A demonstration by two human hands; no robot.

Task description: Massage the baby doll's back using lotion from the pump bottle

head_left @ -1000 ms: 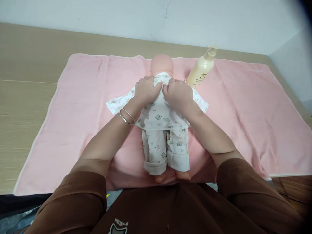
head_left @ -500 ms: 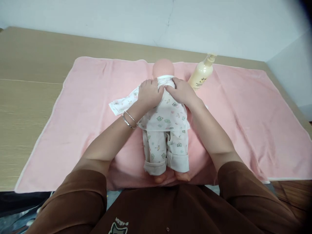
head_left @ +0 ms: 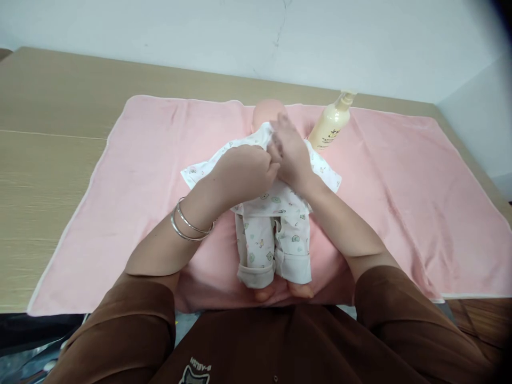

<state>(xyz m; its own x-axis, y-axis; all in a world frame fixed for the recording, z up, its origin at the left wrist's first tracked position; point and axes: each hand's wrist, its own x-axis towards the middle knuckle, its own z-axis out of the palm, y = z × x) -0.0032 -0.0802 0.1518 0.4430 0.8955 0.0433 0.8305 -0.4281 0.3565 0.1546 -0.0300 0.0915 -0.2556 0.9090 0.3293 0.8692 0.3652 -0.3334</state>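
Note:
A doll (head_left: 266,113) lies with its head away from me, dressed in a white printed shirt (head_left: 276,200) and matching trousers (head_left: 258,242) with turned-up cuffs. Over the chest of the shirt, my left hand (head_left: 248,173) is closed, its fingers curled inward against my other hand; whatever they may grip is hidden. My right hand (head_left: 294,152) meets it there, fingers stretched upward toward the doll's head and a little blurred. Both shirt sleeves spread out sideways, and the doll's bare feet (head_left: 300,289) show below the cuffs. The neckline is partly covered by my hands.
A pink blanket (head_left: 132,176) is spread under the doll on a wooden table (head_left: 52,160). Right of the doll's head lies a cream pump bottle (head_left: 330,122). A white wall (head_left: 192,37) stands behind the table.
My hands have left the shirt's shoulders and come together over its chest. The left hand has curled closed and moved nearer to me. The right sleeve now shows.

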